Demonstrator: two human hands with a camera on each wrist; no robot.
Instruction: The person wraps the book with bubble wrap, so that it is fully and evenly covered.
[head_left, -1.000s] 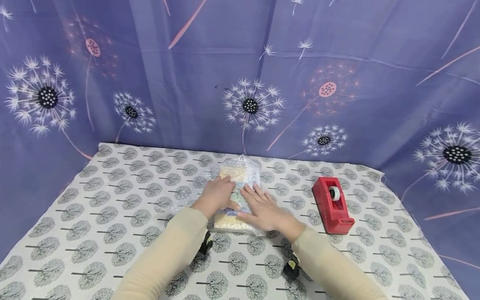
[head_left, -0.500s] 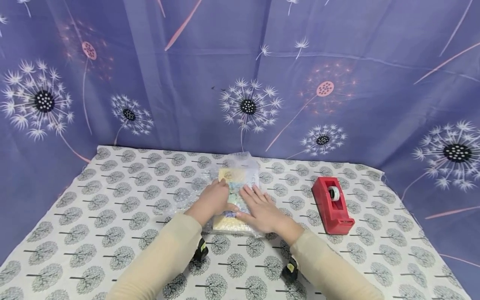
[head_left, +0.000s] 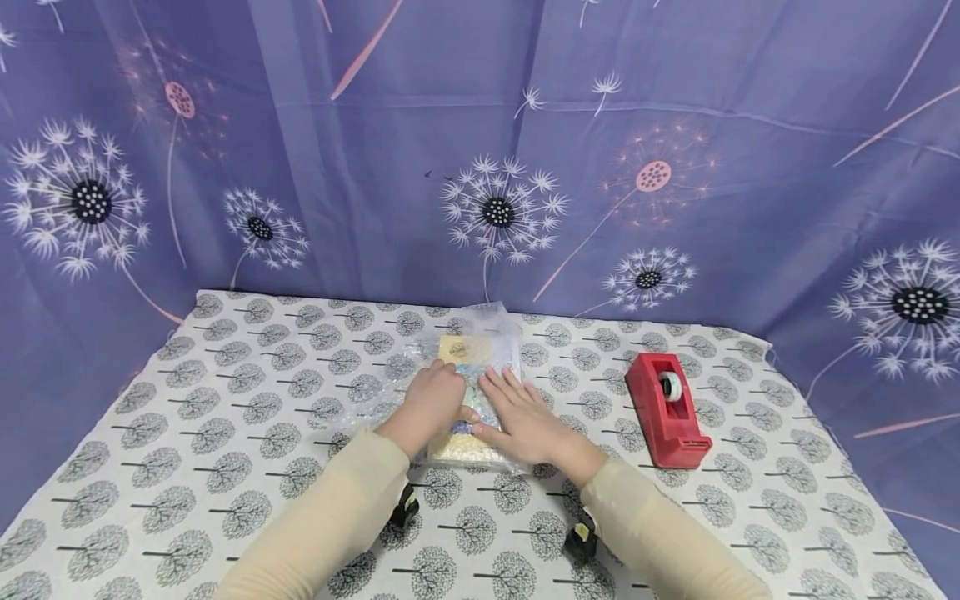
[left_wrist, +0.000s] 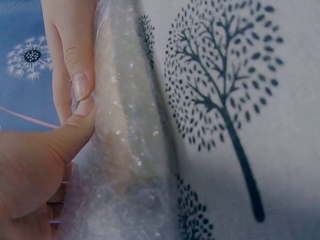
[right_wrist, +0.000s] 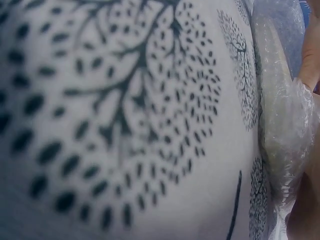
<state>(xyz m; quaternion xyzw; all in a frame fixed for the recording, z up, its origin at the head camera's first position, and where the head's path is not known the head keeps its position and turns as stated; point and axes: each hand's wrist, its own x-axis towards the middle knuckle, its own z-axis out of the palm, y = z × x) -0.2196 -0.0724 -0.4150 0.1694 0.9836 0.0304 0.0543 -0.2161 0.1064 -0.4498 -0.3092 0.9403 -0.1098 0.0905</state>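
Observation:
Under a sheet of bubble wrap [head_left: 501, 325] lies a flat, book-like rectangle [head_left: 463, 450], yellow at both ends with a blue-green printed middle. My right hand [head_left: 523, 423] rests flat over its right side, fingers spread. On the left side is my left hand [head_left: 431, 400]; its fingers bend down onto the wrap and their tips are hidden in the head view. Its thumb reaches in to the right thumb. In the left wrist view, bubble wrap [left_wrist: 132, 120] covers the near edge beside both thumbs. The right wrist view shows clear wrap [right_wrist: 287, 135] puffed along the other edge.
A red tape dispenser [head_left: 666, 410] with a roll of tape [head_left: 670, 386] stands to the right on the tree-print cloth [head_left: 247, 517]. Loose wrap [head_left: 378, 398] spreads left of the rectangle. Behind the table hangs a purple dandelion curtain [head_left: 382, 183].
My left hand's fingers, earlier stretched forward over the wrap, now bend down more. The wrap's far end lies a little higher. My right hand stays nearly in place.

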